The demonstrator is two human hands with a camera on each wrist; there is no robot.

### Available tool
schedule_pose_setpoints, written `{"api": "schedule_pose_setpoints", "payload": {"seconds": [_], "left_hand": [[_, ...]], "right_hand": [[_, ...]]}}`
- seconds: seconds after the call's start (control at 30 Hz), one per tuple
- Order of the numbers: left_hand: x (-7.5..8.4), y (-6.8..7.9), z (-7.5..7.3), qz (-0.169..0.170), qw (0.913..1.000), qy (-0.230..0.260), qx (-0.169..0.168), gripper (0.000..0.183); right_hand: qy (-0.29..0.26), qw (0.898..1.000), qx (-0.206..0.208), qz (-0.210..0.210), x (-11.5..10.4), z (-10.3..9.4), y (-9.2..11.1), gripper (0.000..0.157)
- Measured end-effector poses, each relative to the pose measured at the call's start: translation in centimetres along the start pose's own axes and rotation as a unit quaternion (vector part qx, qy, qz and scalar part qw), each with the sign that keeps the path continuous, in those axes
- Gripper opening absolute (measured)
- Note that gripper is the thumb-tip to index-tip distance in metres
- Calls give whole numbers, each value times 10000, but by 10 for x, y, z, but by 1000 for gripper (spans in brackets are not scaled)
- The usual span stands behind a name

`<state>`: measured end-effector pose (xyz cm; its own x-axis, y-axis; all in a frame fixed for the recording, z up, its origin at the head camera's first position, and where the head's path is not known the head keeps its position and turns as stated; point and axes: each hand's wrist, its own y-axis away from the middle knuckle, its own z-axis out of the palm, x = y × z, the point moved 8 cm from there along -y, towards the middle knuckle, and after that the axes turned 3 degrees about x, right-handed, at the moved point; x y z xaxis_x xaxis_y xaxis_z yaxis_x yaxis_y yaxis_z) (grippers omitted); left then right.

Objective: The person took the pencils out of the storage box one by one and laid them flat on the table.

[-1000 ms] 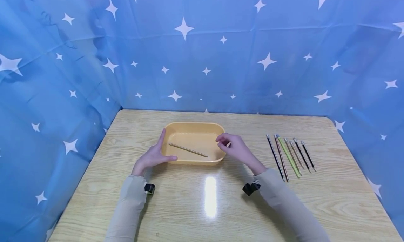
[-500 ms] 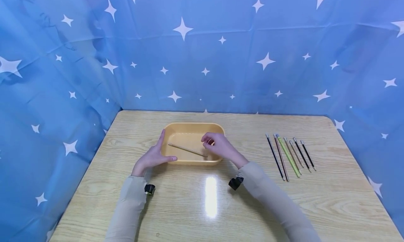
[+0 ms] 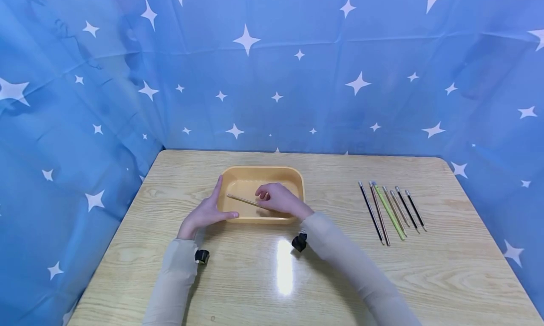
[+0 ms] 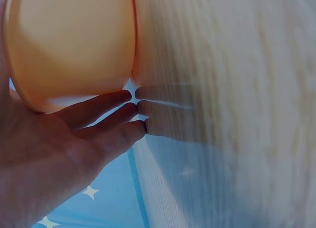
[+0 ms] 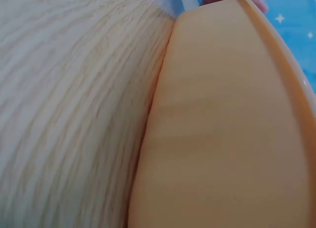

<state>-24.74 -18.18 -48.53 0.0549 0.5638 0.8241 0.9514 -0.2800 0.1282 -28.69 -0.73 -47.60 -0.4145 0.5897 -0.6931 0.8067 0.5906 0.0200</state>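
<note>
A yellow tray [image 3: 263,173] stands on the wooden table, with one gold-coloured pencil [image 3: 242,200] lying aslant in it. At the tray's left end, my left hand [image 3: 206,213] touches it, thumb at the front rim and index finger along the side. In the left wrist view its other fingers [image 4: 96,109] are stretched straight beside the tray's outer wall. My right hand [image 3: 278,198] reaches over the front rim into the tray. Its fingers are loosely bent, thumb and index finger apart, just above the pencil, hiding that pencil's right part. The right wrist view shows only the tray's outer wall [image 5: 222,114].
Several pencils lie side by side on the right of the table [image 3: 323,278], among them a light green pencil [image 3: 388,210] and a black pencil [image 3: 370,211]. A blue star-patterned curtain [image 3: 297,80] hangs behind the table and at its sides.
My right hand has moved left from the tray's right rim to above the pencil inside. The left hand, tray and pencils keep their places.
</note>
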Motion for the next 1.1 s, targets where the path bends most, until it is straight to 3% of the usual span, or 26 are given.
{"api": "schedule_pose_setpoints", "payload": {"seconds": [0.07, 0.4, 0.6, 0.9, 1.1], "left_hand": [[-7, -3, 2, 10, 10000, -9, 18, 124], [-6, -3, 5, 17, 10000, 2, 15, 123], [-2, -2, 4, 56, 10000, -43, 12, 124], [-5, -2, 2, 35, 10000, 58, 33, 123], [-5, -1, 1, 3, 9999, 117, 19, 124]], "right_hand": [[-61, 10000, -17, -31, -1, 4, -3, 22], [-429, 9985, -315, 157, 1, 21, -12, 33], [-582, 9977, -277, 230, 2, 22, -14, 37], [337, 9989, -293, 128, -5, 26, -18, 38], [694, 9976, -16, 22, -6, 24, -19, 30]]}}
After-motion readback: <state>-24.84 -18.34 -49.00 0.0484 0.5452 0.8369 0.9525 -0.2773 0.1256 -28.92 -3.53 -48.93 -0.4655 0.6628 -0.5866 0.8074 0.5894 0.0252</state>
